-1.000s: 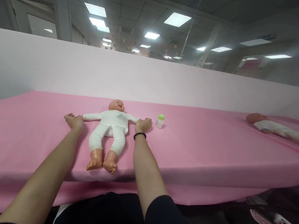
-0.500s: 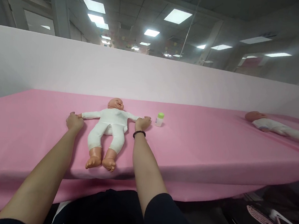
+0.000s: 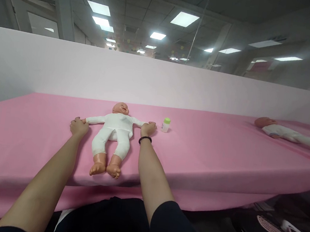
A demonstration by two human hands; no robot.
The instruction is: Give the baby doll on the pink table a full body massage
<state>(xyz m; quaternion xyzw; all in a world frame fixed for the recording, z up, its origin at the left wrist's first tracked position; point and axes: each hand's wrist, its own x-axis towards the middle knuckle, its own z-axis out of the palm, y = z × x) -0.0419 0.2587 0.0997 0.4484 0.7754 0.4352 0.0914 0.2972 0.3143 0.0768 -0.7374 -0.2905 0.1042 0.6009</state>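
Note:
A baby doll (image 3: 118,124) with a white cloth body lies on its back on the pink-covered table (image 3: 196,151), bare feet toward me and arms stretched out to both sides. My left hand (image 3: 78,126) is closed around the doll's hand on the left. On the other side, my right hand (image 3: 149,129), with a dark beaded band at the wrist, is closed at the end of the doll's other arm and hides that doll hand. Just right of my right hand stands a small white bottle (image 3: 165,126) with a green cap, upright and apart from my fingers.
A second doll (image 3: 285,132) lies at the far right of the table. Behind the table runs a low white wall (image 3: 148,79) with glass above. A pink hairbrush (image 3: 273,228) rests on a dark surface at the lower right.
The view has shifted very slightly. Both hands stay at the doll's hands, with only a slight change in the left fingers; doll and bottle keep their places.

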